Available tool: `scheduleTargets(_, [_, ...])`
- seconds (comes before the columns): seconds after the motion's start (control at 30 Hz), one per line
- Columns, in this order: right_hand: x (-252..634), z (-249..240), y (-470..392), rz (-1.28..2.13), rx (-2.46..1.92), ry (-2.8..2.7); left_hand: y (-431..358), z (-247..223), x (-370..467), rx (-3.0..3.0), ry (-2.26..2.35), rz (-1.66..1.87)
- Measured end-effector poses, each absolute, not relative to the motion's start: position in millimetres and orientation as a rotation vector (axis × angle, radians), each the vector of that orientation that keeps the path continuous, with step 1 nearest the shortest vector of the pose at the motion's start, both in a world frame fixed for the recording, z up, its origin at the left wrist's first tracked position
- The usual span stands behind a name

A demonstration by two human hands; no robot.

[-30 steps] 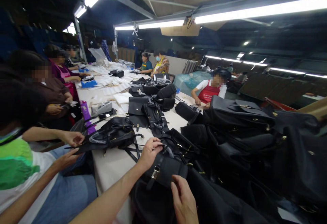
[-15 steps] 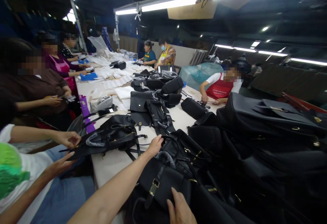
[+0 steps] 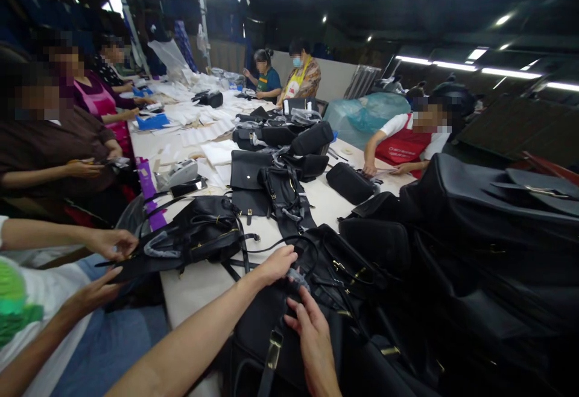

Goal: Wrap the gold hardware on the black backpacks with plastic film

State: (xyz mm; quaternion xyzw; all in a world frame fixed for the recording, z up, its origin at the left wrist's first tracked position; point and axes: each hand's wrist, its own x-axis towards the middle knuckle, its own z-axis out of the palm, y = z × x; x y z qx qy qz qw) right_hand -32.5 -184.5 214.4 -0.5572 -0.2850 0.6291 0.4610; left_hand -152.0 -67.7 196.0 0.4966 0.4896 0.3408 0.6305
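My left hand (image 3: 278, 264) is closed on a thin black strap (image 3: 302, 239) at the top of a black backpack (image 3: 257, 318). Just beside it is the bag's carry handle (image 3: 297, 277), wrapped in clear plastic. My right hand (image 3: 313, 339) lies over the flap with its fingers apart and slightly bent, the tips at the base of that handle. Below them a gold buckle (image 3: 274, 349) hangs on the flap's front strap. The bag's lower part runs out of view.
Black bags (image 3: 488, 252) are heaped high at the right. A co-worker's hands (image 3: 111, 252) hold another black backpack (image 3: 203, 228) at the left. Across the table (image 3: 181, 297), a person in a red apron (image 3: 402, 140) handles a black bag (image 3: 350, 183). More people stand along the far sides.
My right hand has moved up the flap to the wrapped handle. My left hand stays closed near the same spot. The view has shifted slightly, and the flap's buckle sits lower.
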Motion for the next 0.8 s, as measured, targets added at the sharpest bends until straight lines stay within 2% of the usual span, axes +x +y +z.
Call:
scheduleTargets(0.33, [-36, 222, -169, 1.459, -1.405, -0.807, -108, 230, -130, 1.289, 1.081, 0.918])
scheduleTargets(0.6, [5, 234, -201, 1.845, -1.364, -0.993, -150, 266, -137, 1.701, 1.332, 1.002])
scheduleTargets(0.8, [11, 229, -242, 1.845, -1.352, -1.096, -219, 252, -143, 1.871, 1.55, 0.988])
